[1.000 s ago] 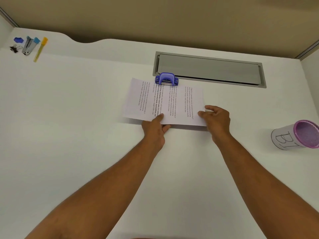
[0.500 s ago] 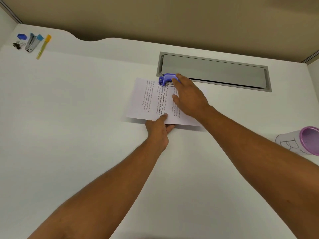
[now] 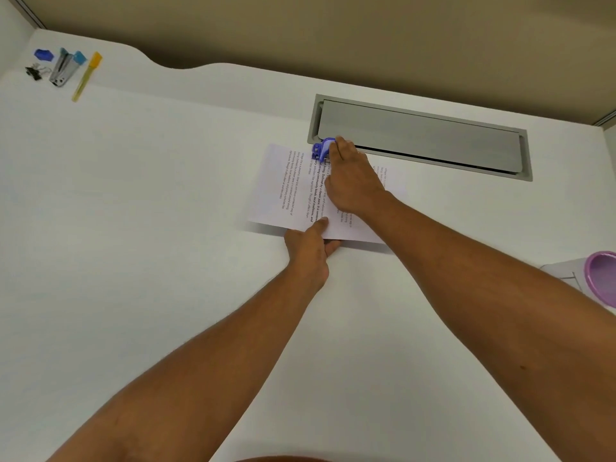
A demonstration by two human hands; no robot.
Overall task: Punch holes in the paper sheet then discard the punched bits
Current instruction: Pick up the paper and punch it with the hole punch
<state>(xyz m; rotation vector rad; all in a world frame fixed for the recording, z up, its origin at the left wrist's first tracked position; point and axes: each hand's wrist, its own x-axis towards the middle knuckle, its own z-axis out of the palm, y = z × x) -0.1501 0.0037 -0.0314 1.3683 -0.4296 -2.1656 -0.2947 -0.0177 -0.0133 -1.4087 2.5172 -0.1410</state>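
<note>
Head view: right hand [image 3: 355, 181] lies flat, fingers together, palm on the paper sheet [image 3: 293, 195] and fingertips on the blue hole punch [image 3: 320, 150] at its far edge. Left hand [image 3: 308, 248] pinches the sheet's near edge, thumb on top, above the white surface [image 3: 150, 228].

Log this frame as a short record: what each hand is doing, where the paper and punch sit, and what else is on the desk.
left hand: pinching paper's near edge
right hand: palm down on punch
paper: flat on desk, far edge in punch
punch: blue, beside grey hatch
bin: purple rim, right edge, apart from paper
far-left corner: stapler, binder clip, yellow pen
holes: hidden
</note>
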